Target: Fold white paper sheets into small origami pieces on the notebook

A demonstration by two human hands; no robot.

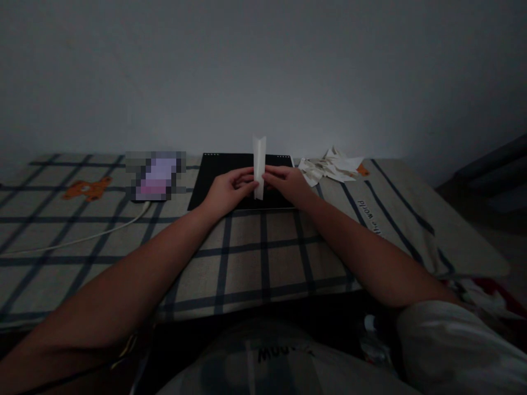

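A narrow strip of folded white paper (259, 156) stands upright between my hands, with a crease running along its length. My left hand (230, 191) pinches its left edge near the lower part, thumb toward me. On the other side, my right hand (290, 184) grips the right edge at about the same height. Some fingertips are hidden behind the paper. Beneath both hands lies a flat black board or pad (209, 175) with small pale dots along its far edge.
Crumpled white paper (329, 164) lies right of the board. A phone (158, 175) with a lit, blurred screen and a white cable (119, 226) is at left. A checked cloth (247, 252) covers the table, which meets a grey wall (263, 71). A bottle (373, 334) is below the front edge.
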